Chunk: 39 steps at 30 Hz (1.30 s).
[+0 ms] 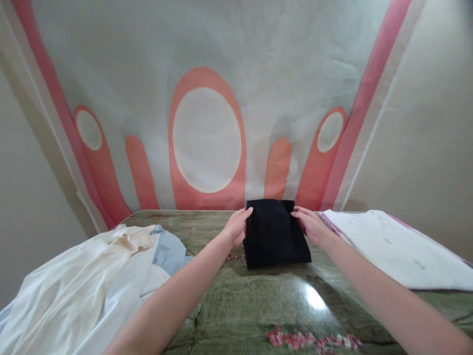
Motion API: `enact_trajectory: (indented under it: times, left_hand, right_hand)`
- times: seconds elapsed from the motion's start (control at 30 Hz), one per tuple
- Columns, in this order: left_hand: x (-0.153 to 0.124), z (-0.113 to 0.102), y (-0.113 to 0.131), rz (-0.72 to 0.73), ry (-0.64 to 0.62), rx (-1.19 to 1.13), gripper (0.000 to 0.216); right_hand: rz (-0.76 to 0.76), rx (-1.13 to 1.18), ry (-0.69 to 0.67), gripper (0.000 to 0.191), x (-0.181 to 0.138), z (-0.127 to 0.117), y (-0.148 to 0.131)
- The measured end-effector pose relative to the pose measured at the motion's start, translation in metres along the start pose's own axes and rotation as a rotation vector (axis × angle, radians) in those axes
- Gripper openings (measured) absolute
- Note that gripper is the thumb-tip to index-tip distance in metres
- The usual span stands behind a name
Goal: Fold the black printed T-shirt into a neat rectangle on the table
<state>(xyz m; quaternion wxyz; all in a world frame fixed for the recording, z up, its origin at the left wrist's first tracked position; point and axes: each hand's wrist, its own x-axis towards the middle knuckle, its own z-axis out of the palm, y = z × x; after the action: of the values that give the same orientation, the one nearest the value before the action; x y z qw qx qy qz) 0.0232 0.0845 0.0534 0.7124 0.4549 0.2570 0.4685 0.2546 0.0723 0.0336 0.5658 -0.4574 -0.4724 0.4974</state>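
A black piece of cloth [278, 235], folded into a rough rectangle, is held up at the far part of the table, its lower edge close to the tabletop. My left hand [237, 227] pinches its left side near the upper corner, thumb on the near face. On the opposite side, my right hand [309, 224] grips the right edge near the top with its fingers. The cloth hides part of the fingers of both hands.
Loose cream and white fabric [84, 286] is heaped at the left, with a light blue piece [168, 250] beside it. Folded white cloth [399, 249] lies stacked at the right. The green patterned table [236, 301] meets a wall hanging [207, 138] behind.
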Motion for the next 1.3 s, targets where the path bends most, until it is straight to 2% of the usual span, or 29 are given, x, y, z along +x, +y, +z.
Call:
enact_trajectory:
  times: [0.07, 0.13, 0.23, 0.33, 0.4, 0.5, 0.67, 0.8, 0.87, 1.03, 1.1, 1.3]
  left_hand:
    - [0.023, -0.014, -0.006, -0.11, 0.106, -0.017, 0.026]
    - [0.04, -0.029, -0.016, -0.278, 0.22, -0.051, 0.026]
    - [0.052, -0.046, -0.034, -0.364, 0.283, -0.053, 0.023]
    - [0.054, -0.056, -0.049, -0.334, 0.304, -0.051, 0.016]
    - [0.055, -0.06, -0.054, -0.298, 0.318, -0.051, 0.02]
    - [0.056, -0.063, -0.058, -0.251, 0.337, -0.045, 0.023]
    - [0.058, -0.068, -0.062, -0.191, 0.362, -0.004, 0.018]
    - [0.06, -0.07, -0.064, -0.13, 0.379, 0.069, 0.023]
    - [0.061, -0.07, -0.064, -0.09, 0.39, 0.118, 0.031]
    - [0.062, -0.076, -0.065, 0.02, 0.436, 0.256, 0.069]
    - [0.062, -0.079, -0.065, 0.041, 0.445, 0.306, 0.075]
    - [0.061, -0.091, -0.064, 0.099, 0.482, 0.435, 0.068]
  right_hand:
    - [0.034, -0.057, 0.032, 0.024, 0.018, 0.003, 0.01]
    - [0.063, -0.135, 0.042, 0.021, 0.029, 0.003, 0.023]
    - [0.083, -0.2, 0.024, 0.021, 0.038, 0.0, 0.042]
    - [0.052, -0.202, -0.065, 0.026, 0.043, -0.005, 0.056]
    - [0.038, -0.207, -0.117, 0.026, 0.047, -0.009, 0.063]
    - [0.071, -0.234, -0.119, 0.021, 0.056, -0.014, 0.073]
    - [0.091, -0.268, -0.067, 0.016, 0.07, -0.013, 0.083]
    - [0.065, -0.304, -0.013, 0.01, 0.076, -0.012, 0.088]
    - [0.053, -0.321, 0.016, 0.009, 0.076, -0.012, 0.089]
    - [0.029, -0.371, 0.102, 0.008, 0.075, -0.013, 0.093]
    - [0.016, -0.4, 0.145, 0.009, 0.075, -0.013, 0.095]
    - [-0.037, -0.466, 0.229, 0.012, 0.075, -0.018, 0.098]
